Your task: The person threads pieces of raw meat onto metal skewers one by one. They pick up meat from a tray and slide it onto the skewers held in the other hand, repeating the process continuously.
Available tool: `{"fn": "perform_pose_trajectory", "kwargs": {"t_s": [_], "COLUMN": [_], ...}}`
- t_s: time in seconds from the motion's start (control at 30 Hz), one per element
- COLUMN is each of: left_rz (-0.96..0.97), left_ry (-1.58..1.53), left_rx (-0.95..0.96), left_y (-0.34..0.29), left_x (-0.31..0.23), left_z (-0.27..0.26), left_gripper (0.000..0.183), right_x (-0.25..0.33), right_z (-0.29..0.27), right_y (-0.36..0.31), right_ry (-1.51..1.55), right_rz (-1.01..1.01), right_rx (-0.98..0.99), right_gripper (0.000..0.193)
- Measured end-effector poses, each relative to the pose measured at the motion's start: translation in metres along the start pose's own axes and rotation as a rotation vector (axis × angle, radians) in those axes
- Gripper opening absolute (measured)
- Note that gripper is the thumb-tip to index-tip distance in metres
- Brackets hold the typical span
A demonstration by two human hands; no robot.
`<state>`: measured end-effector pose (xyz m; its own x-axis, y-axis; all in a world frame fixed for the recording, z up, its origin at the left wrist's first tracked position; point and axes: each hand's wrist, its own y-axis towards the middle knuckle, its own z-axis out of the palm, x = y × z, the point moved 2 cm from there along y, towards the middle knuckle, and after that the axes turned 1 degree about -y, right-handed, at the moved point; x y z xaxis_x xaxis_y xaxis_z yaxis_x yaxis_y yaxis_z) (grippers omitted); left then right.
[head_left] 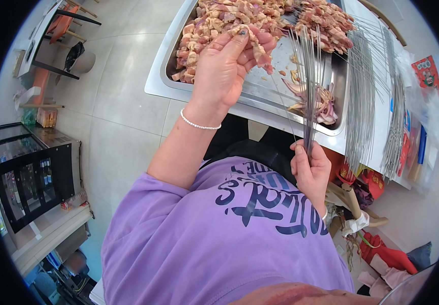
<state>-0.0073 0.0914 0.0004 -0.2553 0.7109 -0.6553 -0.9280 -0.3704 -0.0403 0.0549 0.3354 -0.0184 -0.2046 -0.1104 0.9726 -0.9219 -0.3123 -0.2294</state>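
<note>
My left hand (224, 68) is closed, pinching a strip of raw meat (264, 58) over the metal tray (252, 90). Lower down, my right hand (311, 170) grips a bundle of thin metal skewers (309, 86) near their bottom ends, with the shafts pointing up across the tray. A single skewer (282, 96) slants away from that bundle toward the strip of meat. Chunks of raw meat (191, 43) are heaped along the tray's left and far sides. Sliced red onion (325, 107) lies in its near right corner.
Threaded meat (324, 25) sits at the tray's far right. More skewers (359, 101) lie on the white table (157, 86) to the right. Plastic bags (433, 119) are beyond them. A glass-fronted fridge (31, 178) stands at far left, a wooden stool (353, 203) below the table's right side.
</note>
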Motion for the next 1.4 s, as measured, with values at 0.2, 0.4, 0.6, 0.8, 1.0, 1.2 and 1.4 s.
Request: {"fn": "perform_pose_trajectory", "kwargs": {"t_s": [0.2, 0.4, 0.6, 0.8, 1.0, 1.2, 1.4], "left_rz": [0.037, -0.006, -0.057, -0.065, 0.009, 0.031, 0.052], "left_ry": [0.079, 0.072, 0.077, 0.134, 0.109, 0.053, 0.057], "left_rx": [0.077, 0.081, 0.083, 0.092, 0.098, 0.017, 0.03], "left_y": [0.001, 0.0, -0.002, -0.005, -0.003, -0.003, -0.007], "left_x": [-0.001, 0.0, 0.0, 0.003, -0.002, -0.001, 0.008], "left_z": [-0.002, -0.002, -0.002, -0.002, 0.0, 0.0, -0.002], "left_gripper": [0.019, 0.017, 0.017, 0.025, 0.026, 0.027, 0.023], "right_x": [-0.001, -0.013, -0.014, -0.013, -0.008, -0.012, -0.014], "right_z": [0.0, -0.003, 0.002, 0.001, 0.001, -0.001, 0.001], "right_y": [-0.001, 0.003, 0.005, 0.005, 0.001, -0.002, 0.0], "right_ry": [-0.018, 0.002, 0.019, 0.033, 0.044, 0.057, 0.062], "right_rz": [-0.008, -0.036, -0.039, -0.045, -0.007, -0.014, -0.027], "right_rx": [-0.018, 0.015, -0.003, 0.043, 0.009, 0.055, 0.052], "right_gripper": [0.01, 0.01, 0.01, 0.01, 0.009, 0.009, 0.009]}}
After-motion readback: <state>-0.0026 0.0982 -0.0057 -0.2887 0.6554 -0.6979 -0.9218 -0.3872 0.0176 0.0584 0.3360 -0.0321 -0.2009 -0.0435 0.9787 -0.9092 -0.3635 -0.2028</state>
